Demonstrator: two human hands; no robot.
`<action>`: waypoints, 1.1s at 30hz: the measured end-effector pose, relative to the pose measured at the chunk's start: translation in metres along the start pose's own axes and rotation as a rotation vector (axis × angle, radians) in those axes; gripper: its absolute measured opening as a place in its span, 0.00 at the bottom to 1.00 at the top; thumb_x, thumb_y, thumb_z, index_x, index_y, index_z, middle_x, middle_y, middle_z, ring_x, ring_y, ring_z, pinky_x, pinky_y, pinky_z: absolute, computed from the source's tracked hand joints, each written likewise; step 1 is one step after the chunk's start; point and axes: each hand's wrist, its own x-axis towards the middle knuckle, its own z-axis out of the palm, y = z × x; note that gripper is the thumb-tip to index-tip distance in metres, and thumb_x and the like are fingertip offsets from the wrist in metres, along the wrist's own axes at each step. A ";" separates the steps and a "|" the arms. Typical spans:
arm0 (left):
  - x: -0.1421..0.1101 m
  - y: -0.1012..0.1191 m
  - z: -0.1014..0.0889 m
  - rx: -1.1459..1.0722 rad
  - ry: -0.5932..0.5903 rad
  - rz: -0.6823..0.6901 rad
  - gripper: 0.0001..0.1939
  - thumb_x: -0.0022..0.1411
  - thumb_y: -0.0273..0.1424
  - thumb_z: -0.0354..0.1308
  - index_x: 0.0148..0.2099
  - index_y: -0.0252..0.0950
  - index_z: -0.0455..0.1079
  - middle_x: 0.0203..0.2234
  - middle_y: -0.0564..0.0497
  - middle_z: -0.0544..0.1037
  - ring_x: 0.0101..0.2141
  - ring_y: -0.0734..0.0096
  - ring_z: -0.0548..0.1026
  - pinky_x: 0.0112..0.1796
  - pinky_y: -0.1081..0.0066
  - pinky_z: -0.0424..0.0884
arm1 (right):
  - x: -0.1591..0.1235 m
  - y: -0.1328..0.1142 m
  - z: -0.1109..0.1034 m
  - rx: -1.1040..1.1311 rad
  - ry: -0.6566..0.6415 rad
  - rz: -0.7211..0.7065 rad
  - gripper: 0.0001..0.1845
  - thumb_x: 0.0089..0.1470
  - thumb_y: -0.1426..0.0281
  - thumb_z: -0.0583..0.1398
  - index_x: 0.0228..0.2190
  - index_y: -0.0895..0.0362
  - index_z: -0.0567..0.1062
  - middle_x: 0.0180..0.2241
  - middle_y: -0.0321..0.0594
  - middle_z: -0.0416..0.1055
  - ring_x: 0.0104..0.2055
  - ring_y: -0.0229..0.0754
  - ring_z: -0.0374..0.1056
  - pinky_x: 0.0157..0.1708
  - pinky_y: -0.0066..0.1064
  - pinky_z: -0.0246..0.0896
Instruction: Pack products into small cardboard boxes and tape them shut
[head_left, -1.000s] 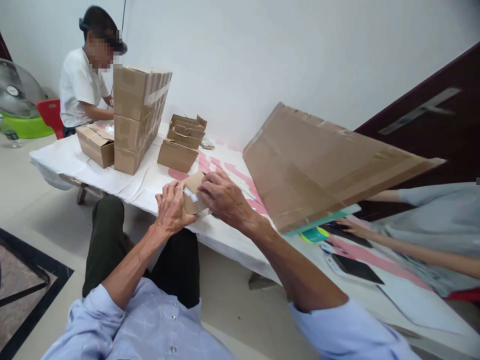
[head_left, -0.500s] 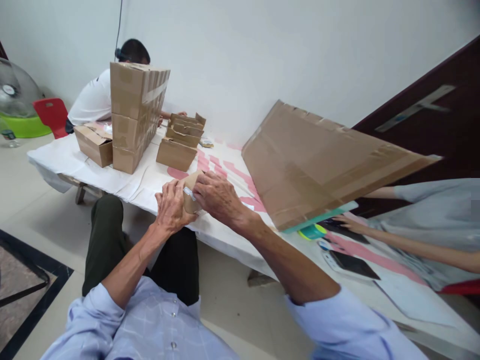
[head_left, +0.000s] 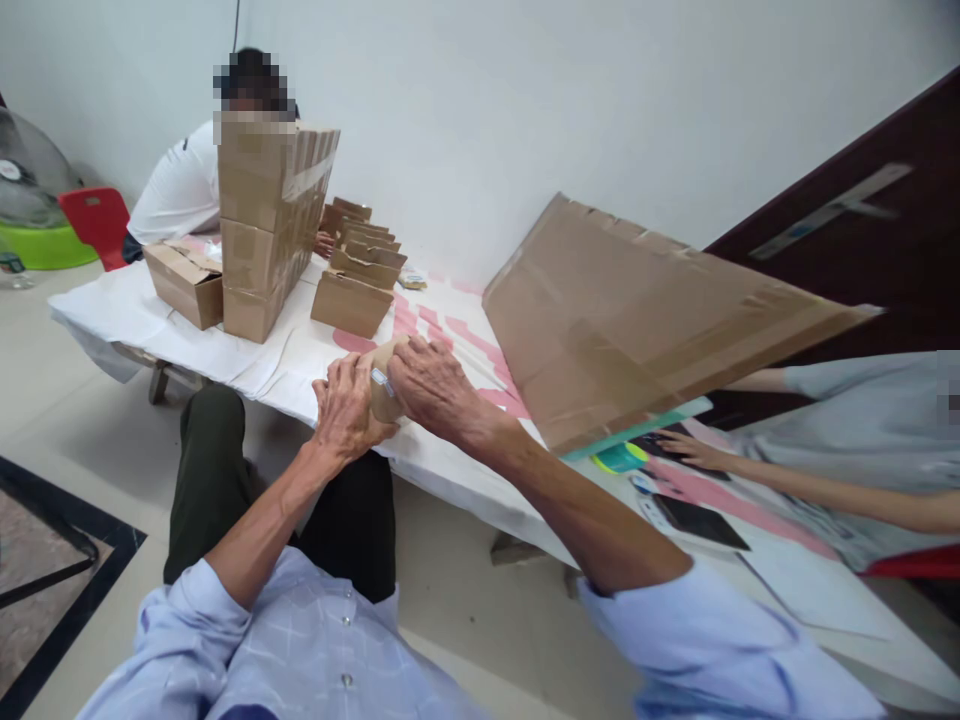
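Small cardboard carton (head_left: 386, 400), pale label (head_left: 381, 379) on its visible side, held at the near edge of the white-covered table (head_left: 442, 468): left hand (head_left: 346, 410) clamped on its left side, right hand (head_left: 431, 388) clamped on its right with fingers bent over, fingertips hidden. Farther along to the right, a tablet-like device (head_left: 701, 520) lies near a grey-sleeved co-worker's hand (head_left: 701, 452), beside a large tilted cardboard panel (head_left: 637, 320). Beyond the carton, a row of open boxes (head_left: 351, 305), a tall taped stack (head_left: 253, 235) to their left and, behind it, a white-shirted co-worker (head_left: 176, 195), partly hidden.
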 end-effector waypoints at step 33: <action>-0.001 0.007 -0.003 0.022 -0.016 -0.018 0.50 0.52 0.38 0.73 0.72 0.35 0.56 0.69 0.31 0.64 0.67 0.39 0.62 0.58 0.46 0.64 | -0.010 0.000 -0.003 0.122 0.024 0.030 0.14 0.66 0.75 0.55 0.39 0.61 0.82 0.38 0.53 0.75 0.45 0.55 0.61 0.43 0.40 0.50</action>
